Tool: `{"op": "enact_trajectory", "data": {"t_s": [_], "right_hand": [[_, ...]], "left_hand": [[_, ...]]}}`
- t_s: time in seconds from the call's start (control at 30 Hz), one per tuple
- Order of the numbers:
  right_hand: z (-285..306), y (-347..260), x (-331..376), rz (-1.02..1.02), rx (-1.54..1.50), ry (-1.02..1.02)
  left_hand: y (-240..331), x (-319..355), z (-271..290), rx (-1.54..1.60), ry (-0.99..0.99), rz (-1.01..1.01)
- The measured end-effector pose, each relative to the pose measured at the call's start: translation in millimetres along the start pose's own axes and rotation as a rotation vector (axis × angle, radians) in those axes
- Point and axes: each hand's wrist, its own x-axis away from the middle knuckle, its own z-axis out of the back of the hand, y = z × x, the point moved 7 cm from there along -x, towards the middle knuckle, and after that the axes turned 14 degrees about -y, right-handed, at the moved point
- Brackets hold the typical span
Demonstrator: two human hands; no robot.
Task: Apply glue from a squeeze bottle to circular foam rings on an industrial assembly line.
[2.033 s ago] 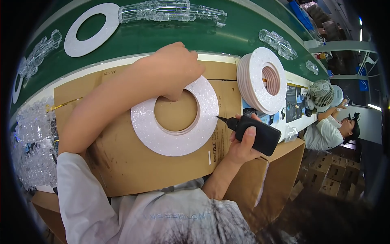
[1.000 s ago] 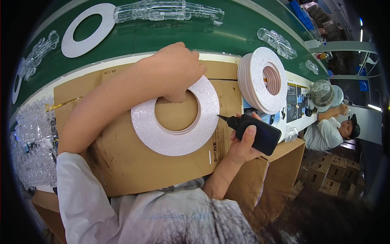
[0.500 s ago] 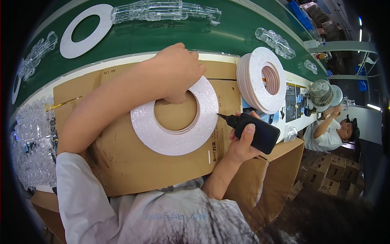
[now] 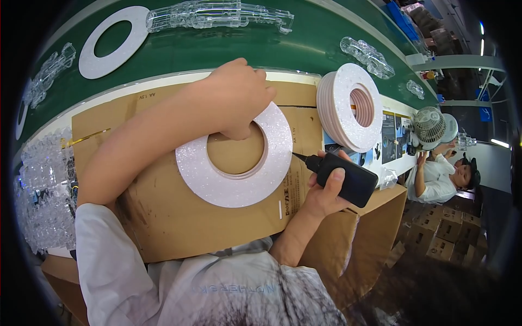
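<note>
Flat on the brown cardboard sheet [image 4: 179, 233] lies a white, glittery ring [image 4: 234, 191]. Layered edges show inside its hole, so it seems to be a small stack. My left hand [image 4: 242, 98] reaches across and is closed on the ring's far side, with a finger down in the hole; its other fingertips are partly hidden. In my right hand [image 4: 323, 198] is a black squeeze bottle [image 4: 350, 176] with a thin pointed nozzle. The bottle is tilted, and the nozzle tip is right by the ring's right edge; whether it touches I cannot tell.
A stack of similar rings [image 4: 337, 111] stands at the right. Behind, a green belt [image 4: 190, 51] carries a single ring [image 4: 100, 62] and clear plastic parts [image 4: 217, 15]. More clear parts [image 4: 46, 195] pile up at left. A fan [image 4: 430, 127] and a co-worker [image 4: 437, 176] are far right.
The bottle has shifted slightly to the right. Parts on the green belt have slid a little left. The co-worker's hands have moved near the fan. My left hand stays in place.
</note>
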Motion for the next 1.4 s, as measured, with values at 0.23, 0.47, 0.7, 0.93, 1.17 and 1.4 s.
{"op": "enact_trajectory", "data": {"t_s": [0.23,0.47,0.7,0.93,1.17,1.4], "right_hand": [[3,3,0,0.046,-0.118,-0.106],[-11,0,2,-0.019,-0.048,-0.082],[-16,0,4,0.026,-0.06,-0.205],[-17,1,4,-0.024,-0.097,-0.209],[-19,0,3,-0.002,-0.113,-0.207],[-18,1,4,-0.023,-0.115,-0.216]], "left_hand": [[0,0,-2,0.009,0.012,-0.019],[1,-1,-1,-0.001,0.012,-0.018],[1,-3,-3,-0.014,0.047,-0.013],[3,-2,1,-0.011,0.038,-0.013],[4,-1,2,-0.031,0.056,-0.005],[5,-2,3,-0.06,0.048,0.007]]}}
